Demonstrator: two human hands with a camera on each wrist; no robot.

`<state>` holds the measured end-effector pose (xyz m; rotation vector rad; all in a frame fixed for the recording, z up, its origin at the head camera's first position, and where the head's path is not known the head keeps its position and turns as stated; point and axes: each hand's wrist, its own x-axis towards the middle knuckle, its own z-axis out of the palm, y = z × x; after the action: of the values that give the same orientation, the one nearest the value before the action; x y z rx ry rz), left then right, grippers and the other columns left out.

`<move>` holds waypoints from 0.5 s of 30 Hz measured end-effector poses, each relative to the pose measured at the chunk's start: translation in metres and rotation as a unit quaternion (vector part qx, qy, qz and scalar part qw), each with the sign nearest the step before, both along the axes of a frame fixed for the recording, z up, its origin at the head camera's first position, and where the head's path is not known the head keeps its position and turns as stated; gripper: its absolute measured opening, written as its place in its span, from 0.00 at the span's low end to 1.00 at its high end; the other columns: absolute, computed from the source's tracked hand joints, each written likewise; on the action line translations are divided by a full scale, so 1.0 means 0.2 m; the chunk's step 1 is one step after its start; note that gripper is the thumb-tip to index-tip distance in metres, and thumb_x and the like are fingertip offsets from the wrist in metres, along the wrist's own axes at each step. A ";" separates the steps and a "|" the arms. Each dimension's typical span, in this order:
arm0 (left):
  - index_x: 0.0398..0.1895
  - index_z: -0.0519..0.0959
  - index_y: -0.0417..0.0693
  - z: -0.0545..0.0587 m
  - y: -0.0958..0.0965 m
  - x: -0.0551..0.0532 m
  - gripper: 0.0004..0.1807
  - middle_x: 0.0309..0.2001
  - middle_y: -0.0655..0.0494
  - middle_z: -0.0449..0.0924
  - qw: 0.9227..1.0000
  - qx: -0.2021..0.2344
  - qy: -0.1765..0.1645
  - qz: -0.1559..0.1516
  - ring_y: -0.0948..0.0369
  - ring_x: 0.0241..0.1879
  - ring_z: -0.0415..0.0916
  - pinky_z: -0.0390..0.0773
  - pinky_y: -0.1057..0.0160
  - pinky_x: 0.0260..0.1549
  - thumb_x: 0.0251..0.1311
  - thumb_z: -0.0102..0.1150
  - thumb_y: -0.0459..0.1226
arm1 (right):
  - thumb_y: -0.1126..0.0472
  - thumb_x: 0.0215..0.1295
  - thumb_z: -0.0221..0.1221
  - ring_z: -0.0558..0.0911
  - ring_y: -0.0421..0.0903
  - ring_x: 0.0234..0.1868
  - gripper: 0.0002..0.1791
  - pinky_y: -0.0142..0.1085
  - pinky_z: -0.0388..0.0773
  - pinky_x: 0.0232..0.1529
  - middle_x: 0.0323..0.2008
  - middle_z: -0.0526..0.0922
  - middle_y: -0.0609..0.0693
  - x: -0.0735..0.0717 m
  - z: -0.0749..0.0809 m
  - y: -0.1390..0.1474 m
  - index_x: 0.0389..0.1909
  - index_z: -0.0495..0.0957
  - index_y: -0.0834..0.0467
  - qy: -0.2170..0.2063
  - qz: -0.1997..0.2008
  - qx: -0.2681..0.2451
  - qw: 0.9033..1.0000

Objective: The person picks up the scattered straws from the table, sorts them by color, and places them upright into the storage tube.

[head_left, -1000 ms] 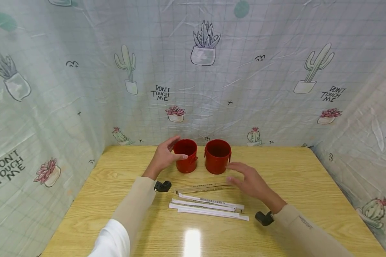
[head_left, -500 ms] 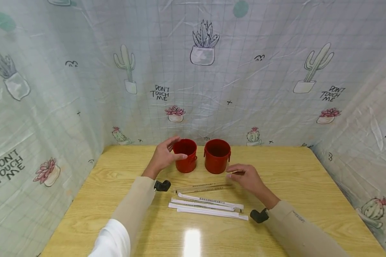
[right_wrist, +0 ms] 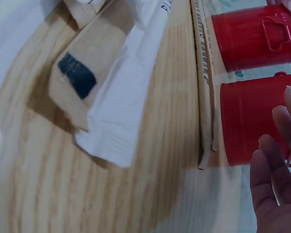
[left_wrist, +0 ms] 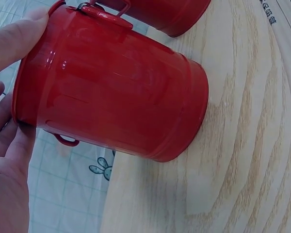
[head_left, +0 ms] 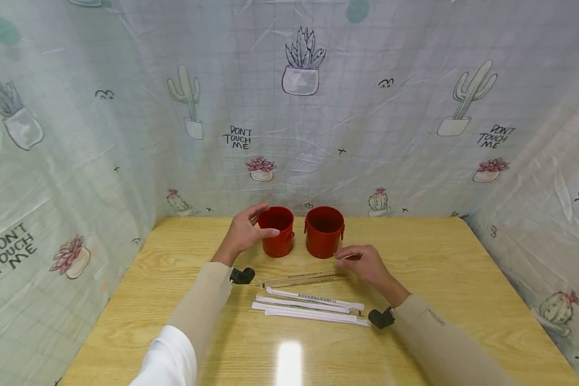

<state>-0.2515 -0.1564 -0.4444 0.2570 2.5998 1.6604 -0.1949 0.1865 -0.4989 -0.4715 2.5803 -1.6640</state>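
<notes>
My left hand [head_left: 243, 233] grips the left red bucket [head_left: 277, 247] at its rim, thumb at the near side and fingers round the left. In the left wrist view this small metal bucket [left_wrist: 116, 87] shows a handle on its side and stands on the table. A matching red bucket [head_left: 322, 245] stands upright just to the right. Beside its lower right side is my right hand [head_left: 370, 266], fingers loosely bent and holding nothing. In the right wrist view those fingers overlap the right bucket [right_wrist: 245, 121].
Brown paper-wrapped straws [head_left: 299, 280] lie in front of the buckets on the wooden table [head_left: 183, 300]. Nearer lie several white-wrapped straws [head_left: 313, 298], side by side with some brown ones. A patterned curtain [head_left: 386, 134] hangs close behind the buckets and along both sides.
My right hand has shifted slightly left, its thumb and fingers drawing closer together. The left hand keeps its place at the left bucket. Buckets and straws have stayed where they were.
</notes>
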 end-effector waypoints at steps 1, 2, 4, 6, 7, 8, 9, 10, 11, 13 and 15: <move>0.76 0.70 0.49 0.00 0.00 0.00 0.43 0.75 0.51 0.72 1.000 -0.001 0.001 0.000 0.47 0.78 0.65 0.69 0.48 0.75 0.57 0.78 0.41 | 0.70 0.64 0.69 0.88 0.49 0.47 0.09 0.25 0.83 0.45 0.47 0.90 0.62 -0.01 0.00 0.00 0.44 0.89 0.68 -0.006 0.001 0.003 1.000; 0.76 0.70 0.49 0.00 -0.01 0.00 0.43 0.75 0.51 0.72 1.000 0.000 0.001 0.002 0.48 0.78 0.65 0.69 0.49 0.75 0.56 0.78 0.41 | 0.69 0.64 0.70 0.87 0.48 0.47 0.09 0.25 0.83 0.45 0.47 0.90 0.62 -0.01 -0.01 -0.01 0.44 0.89 0.68 -0.011 0.001 0.005 1.000; 0.75 0.71 0.49 0.00 -0.01 0.00 0.42 0.75 0.50 0.72 1.000 0.000 0.003 -0.001 0.48 0.78 0.65 0.68 0.49 0.76 0.57 0.78 0.41 | 0.68 0.64 0.70 0.88 0.48 0.46 0.10 0.25 0.84 0.44 0.48 0.90 0.62 -0.02 -0.02 -0.01 0.44 0.89 0.68 -0.024 0.003 0.008 1.000; 0.74 0.71 0.49 0.00 -0.01 -0.01 0.41 0.75 0.50 0.72 1.000 0.003 0.004 -0.002 0.47 0.78 0.65 0.69 0.48 0.75 0.57 0.78 0.41 | 0.68 0.64 0.70 0.87 0.49 0.47 0.09 0.25 0.84 0.44 0.48 0.90 0.62 -0.03 -0.03 -0.02 0.43 0.89 0.67 -0.034 0.005 0.011 0.999; 0.74 0.71 0.48 0.00 -0.01 -0.01 0.41 0.75 0.49 0.71 1.000 0.003 0.004 -0.004 0.47 0.78 0.64 0.69 0.47 0.75 0.57 0.78 0.41 | 0.67 0.64 0.70 0.87 0.49 0.47 0.09 0.25 0.84 0.44 0.48 0.90 0.63 -0.03 -0.04 -0.02 0.43 0.89 0.67 -0.036 0.006 0.015 0.999; 0.74 0.72 0.49 0.00 -0.01 -0.01 0.41 0.75 0.49 0.71 1.000 0.004 0.004 -0.004 0.47 0.78 0.64 0.69 0.47 0.75 0.57 0.78 0.41 | 0.68 0.64 0.70 0.87 0.50 0.47 0.09 0.26 0.84 0.44 0.48 0.90 0.63 -0.03 -0.05 -0.02 0.43 0.89 0.67 -0.038 0.008 0.016 0.999; 0.73 0.73 0.49 0.00 -0.01 -0.01 0.40 0.75 0.49 0.71 1.000 0.006 0.004 -0.004 0.47 0.78 0.64 0.69 0.47 0.75 0.57 0.78 0.41 | 0.68 0.64 0.70 0.87 0.50 0.48 0.09 0.26 0.84 0.44 0.48 0.90 0.63 -0.03 -0.05 -0.02 0.43 0.89 0.67 -0.041 0.009 0.017 0.999; 0.72 0.73 0.49 -0.01 -0.01 -0.01 0.39 0.74 0.50 0.72 1.000 0.007 0.005 -0.003 0.47 0.78 0.64 0.70 0.48 0.75 0.56 0.78 0.40 | 0.68 0.64 0.70 0.87 0.50 0.47 0.08 0.26 0.84 0.44 0.48 0.90 0.62 -0.03 -0.05 -0.03 0.43 0.89 0.66 -0.047 0.006 0.019 0.999; 0.72 0.74 0.49 -0.01 -0.01 -0.01 0.39 0.74 0.50 0.72 1.000 0.009 0.006 -0.003 0.47 0.78 0.64 0.70 0.48 0.75 0.56 0.78 0.40 | 0.68 0.64 0.70 0.87 0.49 0.47 0.08 0.27 0.84 0.44 0.47 0.90 0.62 -0.04 -0.06 -0.03 0.42 0.90 0.66 -0.051 0.006 0.021 0.998; 0.70 0.75 0.49 -0.01 -0.01 -0.01 0.38 0.73 0.50 0.73 1.000 0.011 0.009 -0.003 0.48 0.78 0.65 0.70 0.49 0.75 0.56 0.78 0.40 | 0.68 0.63 0.70 0.87 0.47 0.45 0.08 0.28 0.84 0.45 0.46 0.90 0.61 -0.04 -0.07 -0.04 0.42 0.90 0.65 -0.063 0.005 0.026 0.998; 0.69 0.76 0.49 -0.02 -0.01 -0.01 0.37 0.73 0.50 0.74 1.000 0.014 0.010 -0.003 0.48 0.77 0.66 0.70 0.49 0.75 0.56 0.79 0.40 | 0.68 0.63 0.70 0.86 0.45 0.44 0.08 0.28 0.83 0.44 0.45 0.91 0.60 -0.04 -0.07 -0.05 0.42 0.90 0.64 -0.075 -0.001 0.032 0.997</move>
<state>-0.2534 -0.1583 -0.4478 0.2851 2.5888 1.7024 -0.2030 0.1757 -0.5131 -0.3273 2.5167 -1.5477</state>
